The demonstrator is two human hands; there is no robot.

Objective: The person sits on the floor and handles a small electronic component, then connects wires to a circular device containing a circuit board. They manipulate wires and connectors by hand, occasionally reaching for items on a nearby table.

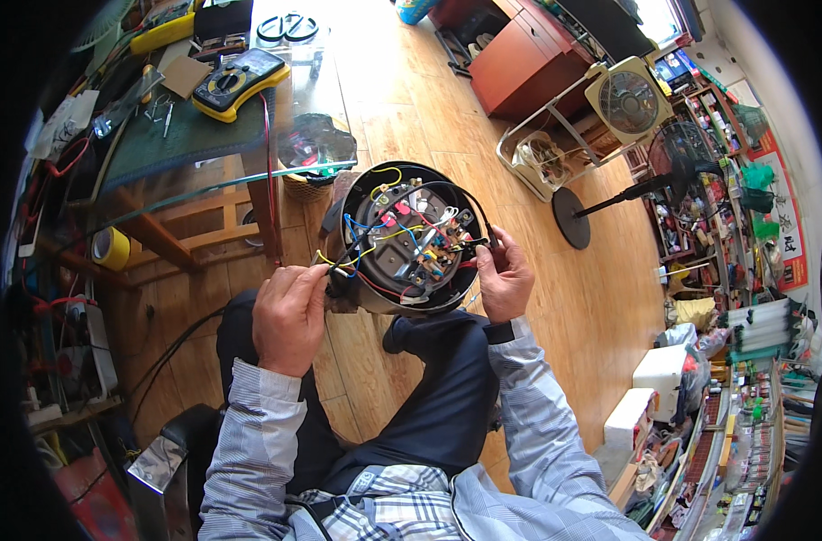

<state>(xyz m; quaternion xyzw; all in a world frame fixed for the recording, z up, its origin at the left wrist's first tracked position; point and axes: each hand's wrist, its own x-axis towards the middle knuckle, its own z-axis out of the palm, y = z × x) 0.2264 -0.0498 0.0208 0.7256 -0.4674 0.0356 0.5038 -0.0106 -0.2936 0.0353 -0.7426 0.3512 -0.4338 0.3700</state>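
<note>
An open round appliance base with a dark rim and a shiny metal side sits over my knees, its underside up. Inside are a small circuit board, pink connectors and loose yellow, blue, red and black wires. My left hand is closed in a pinch at the left rim, on the ends of wires, one of them yellow. At the right rim my right hand pinches a black cable that arcs over the base; its fingertips are beside the circuit board.
On the glass-topped table at left lies a yellow multimeter; a waste basket stands below its corner. A yellow tape roll is under it. Fans, a red cabinet and crowded shelves line the right.
</note>
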